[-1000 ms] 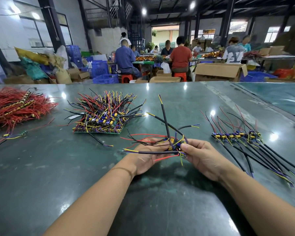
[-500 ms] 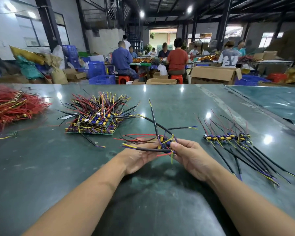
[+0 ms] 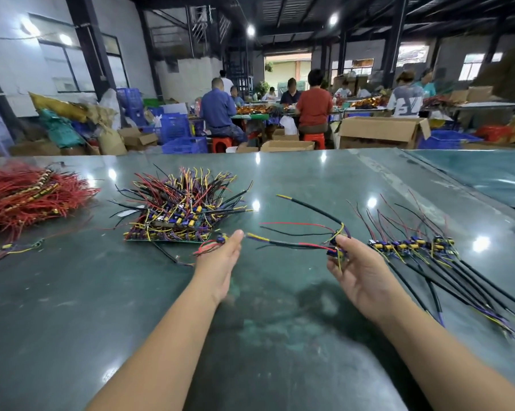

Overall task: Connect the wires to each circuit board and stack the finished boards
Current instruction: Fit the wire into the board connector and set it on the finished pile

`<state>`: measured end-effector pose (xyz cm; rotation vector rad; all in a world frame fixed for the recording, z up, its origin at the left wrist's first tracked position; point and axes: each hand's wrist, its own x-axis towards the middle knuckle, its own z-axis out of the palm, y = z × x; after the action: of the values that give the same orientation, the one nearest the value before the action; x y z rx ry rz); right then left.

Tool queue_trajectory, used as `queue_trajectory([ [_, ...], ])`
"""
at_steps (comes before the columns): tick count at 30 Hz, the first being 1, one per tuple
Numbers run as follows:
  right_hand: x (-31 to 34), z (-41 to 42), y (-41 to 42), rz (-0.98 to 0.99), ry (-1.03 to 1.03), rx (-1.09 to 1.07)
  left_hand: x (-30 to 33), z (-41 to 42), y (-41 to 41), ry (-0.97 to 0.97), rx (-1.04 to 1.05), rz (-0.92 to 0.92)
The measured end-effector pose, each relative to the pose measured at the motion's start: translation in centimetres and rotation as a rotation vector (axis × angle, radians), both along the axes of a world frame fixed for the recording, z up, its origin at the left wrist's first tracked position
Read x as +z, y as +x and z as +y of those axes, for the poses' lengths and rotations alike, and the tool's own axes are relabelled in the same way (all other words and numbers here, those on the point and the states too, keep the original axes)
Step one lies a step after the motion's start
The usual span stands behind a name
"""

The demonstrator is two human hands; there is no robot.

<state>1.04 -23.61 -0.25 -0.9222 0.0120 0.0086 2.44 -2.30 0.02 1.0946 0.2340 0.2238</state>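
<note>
Pinching a wired board [image 3: 336, 252], right hand [image 3: 358, 271]; left hand [image 3: 220, 259] flat.

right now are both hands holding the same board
No, the right hand pinches a wired board alone, while the left hand is apart, near the stack, over a separate small piece.

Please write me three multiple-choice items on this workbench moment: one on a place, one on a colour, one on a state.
1. Where is the stack of wired boards?
A. Left of the left hand
B. Right of the right hand
C. On the floor

2. What colour is the wire pile at far left?
A. Blue
B. Red
C. White

3. The right hand is:
A. Empty
B. Flat on the table
C. Holding a wired board

Answers: 1 A, the stack lies beyond the left hand; 2 B, its strands are red; 3 C, its fingers pinch it.
</note>
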Motion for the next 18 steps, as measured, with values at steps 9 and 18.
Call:
queue_trajectory([
  [9,0.8,-0.1,-0.4,0.075,0.229,0.095,1.6,0.3,-1.2,-0.315,0.140,0.093],
  [18,1.0,1.2,-0.4,0.009,0.235,0.109,1.3,-4.9,-4.0,-0.021,-0.126,0.012],
])
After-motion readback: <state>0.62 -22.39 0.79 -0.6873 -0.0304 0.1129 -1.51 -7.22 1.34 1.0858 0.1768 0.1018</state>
